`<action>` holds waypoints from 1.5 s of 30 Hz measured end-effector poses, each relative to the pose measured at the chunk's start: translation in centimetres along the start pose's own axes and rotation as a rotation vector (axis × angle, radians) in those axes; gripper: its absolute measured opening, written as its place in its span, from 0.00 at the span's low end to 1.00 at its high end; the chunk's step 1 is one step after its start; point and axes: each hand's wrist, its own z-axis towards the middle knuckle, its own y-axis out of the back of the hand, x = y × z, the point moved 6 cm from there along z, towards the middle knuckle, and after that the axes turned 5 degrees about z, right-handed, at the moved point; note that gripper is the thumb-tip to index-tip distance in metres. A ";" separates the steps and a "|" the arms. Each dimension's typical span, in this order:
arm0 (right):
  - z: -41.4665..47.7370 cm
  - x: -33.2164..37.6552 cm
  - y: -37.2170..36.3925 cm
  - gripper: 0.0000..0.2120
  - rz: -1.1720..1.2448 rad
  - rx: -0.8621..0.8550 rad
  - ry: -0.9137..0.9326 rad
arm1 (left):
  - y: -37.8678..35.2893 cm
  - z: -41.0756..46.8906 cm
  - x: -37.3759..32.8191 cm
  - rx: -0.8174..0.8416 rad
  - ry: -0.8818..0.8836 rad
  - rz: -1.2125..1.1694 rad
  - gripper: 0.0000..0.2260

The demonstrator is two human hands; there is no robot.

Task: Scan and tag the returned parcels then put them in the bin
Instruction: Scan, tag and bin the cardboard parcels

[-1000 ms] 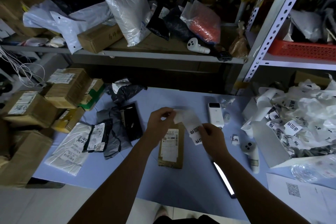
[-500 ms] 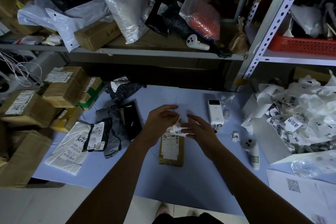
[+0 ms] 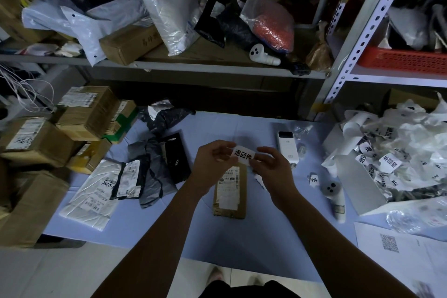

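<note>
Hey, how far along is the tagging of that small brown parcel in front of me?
Done: the scanner lies on the table, so scanning may be finished. In hand: left hand and right hand pinch a return tag above the brown parcel, not yet stuck on. Left: stick it, bin the parcel, then the grey bags and white mailer.

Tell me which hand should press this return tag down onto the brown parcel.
Probably the left. Both hands pinch the tag above the brown parcel, but the left hand overlaps its top end, while the right hand sits off its right edge.
</note>
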 end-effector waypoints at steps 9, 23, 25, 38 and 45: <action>-0.7 -0.1 -0.9 0.09 -0.071 -0.001 0.052 | 1.4 -0.3 0.4 -0.148 -0.091 0.136 0.11; -1.5 -4.1 -1.6 0.07 -0.463 -0.159 0.012 | 2.4 -1.6 5.3 -0.143 -0.126 0.295 0.09; -1.6 -5.2 -1.4 0.07 -0.470 -0.202 -0.034 | 2.3 -1.7 6.1 -0.128 -0.114 0.308 0.11; -1.6 -13.6 -1.5 0.08 -0.877 -0.295 -0.120 | -0.4 -2.3 14.9 0.032 -0.026 0.524 0.02; -1.4 -14.2 -2.5 0.05 -1.035 -0.168 -0.002 | -0.9 -3.2 16.3 0.071 -0.006 0.659 0.06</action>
